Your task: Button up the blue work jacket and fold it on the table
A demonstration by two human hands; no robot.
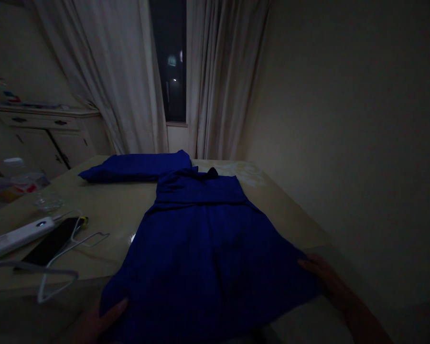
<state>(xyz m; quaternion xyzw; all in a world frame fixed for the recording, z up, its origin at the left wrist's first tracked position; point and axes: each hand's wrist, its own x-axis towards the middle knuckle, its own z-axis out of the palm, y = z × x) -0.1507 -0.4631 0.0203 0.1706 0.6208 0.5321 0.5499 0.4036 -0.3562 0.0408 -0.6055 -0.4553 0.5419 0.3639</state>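
Note:
A dark blue garment, which looks like an apron or a dress, is spread over the table and hangs past its near edge. Its narrower part lies toward the window, and the wide flared part comes toward me. My left hand grips the lower left edge, thumb on top and fingers hidden beneath the cloth. At the lower right edge, my right hand pinches the fabric in the same way. Behind the garment, a folded blue cloth lies across the far side of the table.
On the table's left are a white power strip, a dark phone, a white cable and a clear plastic bottle. A wall runs along the right. Curtains and a cabinet stand behind.

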